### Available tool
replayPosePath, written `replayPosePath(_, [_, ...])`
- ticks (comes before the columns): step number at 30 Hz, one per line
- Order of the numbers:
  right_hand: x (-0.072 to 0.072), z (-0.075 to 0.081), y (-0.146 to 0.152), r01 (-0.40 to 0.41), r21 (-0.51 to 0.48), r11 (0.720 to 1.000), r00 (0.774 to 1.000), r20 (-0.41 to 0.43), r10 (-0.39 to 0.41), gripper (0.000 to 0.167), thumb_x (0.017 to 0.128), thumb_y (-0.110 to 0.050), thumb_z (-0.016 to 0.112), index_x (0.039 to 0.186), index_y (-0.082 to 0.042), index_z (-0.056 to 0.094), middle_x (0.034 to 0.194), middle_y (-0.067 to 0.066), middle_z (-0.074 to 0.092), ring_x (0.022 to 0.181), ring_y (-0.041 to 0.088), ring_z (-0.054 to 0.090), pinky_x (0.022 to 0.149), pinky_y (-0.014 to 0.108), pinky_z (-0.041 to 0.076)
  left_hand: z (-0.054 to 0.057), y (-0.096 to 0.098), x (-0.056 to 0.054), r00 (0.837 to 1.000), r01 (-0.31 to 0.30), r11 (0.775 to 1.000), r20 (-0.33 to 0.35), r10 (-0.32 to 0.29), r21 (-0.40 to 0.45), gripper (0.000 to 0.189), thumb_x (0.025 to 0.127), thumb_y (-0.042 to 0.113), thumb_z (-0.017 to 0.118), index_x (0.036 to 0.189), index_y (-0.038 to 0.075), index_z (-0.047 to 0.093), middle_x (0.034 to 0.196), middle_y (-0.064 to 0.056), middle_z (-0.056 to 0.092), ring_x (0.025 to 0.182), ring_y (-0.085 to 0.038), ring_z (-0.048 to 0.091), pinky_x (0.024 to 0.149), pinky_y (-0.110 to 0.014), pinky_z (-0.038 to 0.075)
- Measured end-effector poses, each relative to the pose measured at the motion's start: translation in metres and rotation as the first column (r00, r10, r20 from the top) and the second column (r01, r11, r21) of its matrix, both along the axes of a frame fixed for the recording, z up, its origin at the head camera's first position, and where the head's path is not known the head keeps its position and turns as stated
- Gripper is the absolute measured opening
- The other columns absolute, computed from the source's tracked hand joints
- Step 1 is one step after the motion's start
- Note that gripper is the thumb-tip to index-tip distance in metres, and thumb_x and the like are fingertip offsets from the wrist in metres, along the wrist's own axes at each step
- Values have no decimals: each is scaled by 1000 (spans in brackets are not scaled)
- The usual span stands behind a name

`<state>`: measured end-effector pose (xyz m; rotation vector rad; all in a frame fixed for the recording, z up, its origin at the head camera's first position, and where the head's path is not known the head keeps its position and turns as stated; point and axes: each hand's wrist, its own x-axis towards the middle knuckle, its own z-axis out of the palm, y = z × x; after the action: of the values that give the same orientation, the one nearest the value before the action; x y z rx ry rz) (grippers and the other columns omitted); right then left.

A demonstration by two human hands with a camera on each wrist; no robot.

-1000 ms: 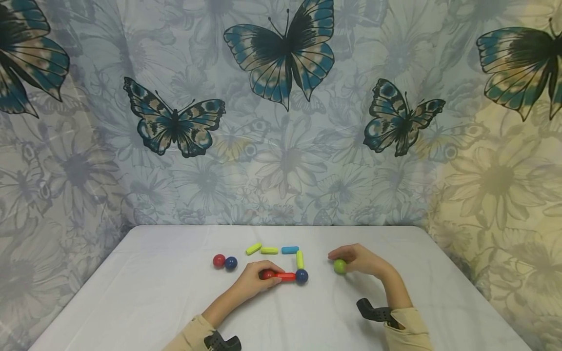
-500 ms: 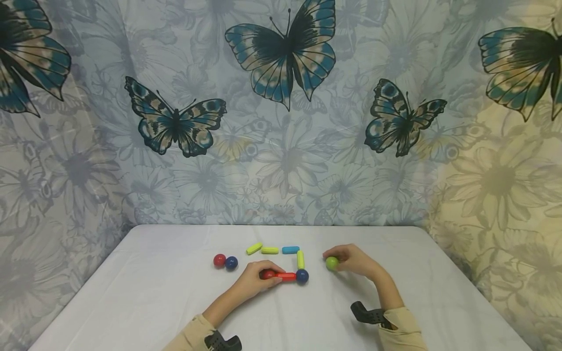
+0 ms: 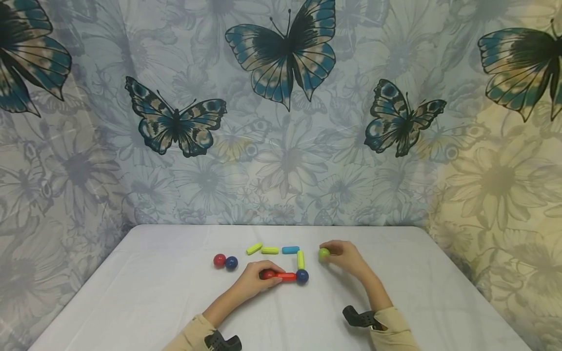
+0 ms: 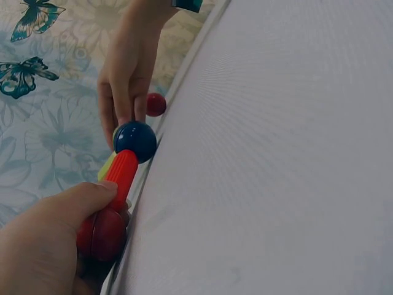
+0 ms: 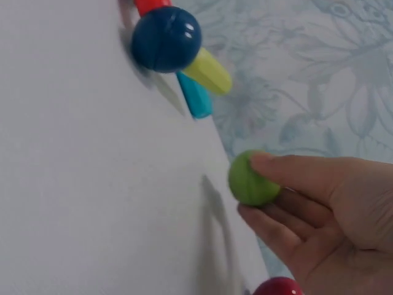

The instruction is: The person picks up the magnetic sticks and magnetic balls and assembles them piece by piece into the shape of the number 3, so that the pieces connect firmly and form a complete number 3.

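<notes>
My left hand (image 3: 258, 277) grips the joint between a red ball (image 3: 269, 275) and a red stick (image 3: 286, 277). At the stick's other end sits a dark blue ball (image 3: 302, 277), from which a yellow-green stick (image 3: 300, 260) runs toward the back. My right hand (image 3: 344, 256) pinches a green ball (image 5: 253, 178) between thumb and fingers, to the right of that stick. In the right wrist view, the green ball hangs above the table with its shadow below. Another red ball (image 5: 277, 286) lies beyond this hand, hidden in the head view.
A blue stick (image 3: 291, 250) lies near the yellow-green stick's far end. Left of it are two more yellow-green sticks, one straight (image 3: 270, 250) and one slanted (image 3: 254, 248). A red ball (image 3: 219, 261) and a blue ball (image 3: 230, 263) sit together on the white table (image 3: 145, 292).
My right hand has carried the green ball leftward and toward the back, closer to the sticks. My left hand and the pieces it holds have stayed in place.
</notes>
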<state>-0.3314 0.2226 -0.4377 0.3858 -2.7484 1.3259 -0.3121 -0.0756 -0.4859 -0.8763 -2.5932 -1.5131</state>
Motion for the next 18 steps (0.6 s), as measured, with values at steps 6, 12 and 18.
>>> replayPosePath(6, [-3,-7,-16,135,-178,975,990,-11,-139,33,87,-7,71,118,1,67,121,22,68,115,36,65,95,37,55,1,0,0,1000,3,1000,-17,-3,4,19,87,30,73,105,27,74,106,9,73,102,-6,62,91,-21,48])
replayPosePath(12, [-7,-16,-32,200,-302,932,978,-2,-210,37,85,-10,74,120,1,66,123,22,66,116,35,64,96,36,54,0,0,-1,1000,6,1000,-26,-6,3,18,87,30,73,105,27,74,105,9,73,100,-5,62,90,-21,48])
replayPosePath(18, [-7,-21,-42,218,-350,911,973,0,-233,40,86,-11,73,122,2,64,125,23,65,117,36,63,96,34,53,1,0,0,1000,6,1000,-19,-6,3,18,87,30,73,105,27,74,105,9,73,100,-4,62,90,-21,48])
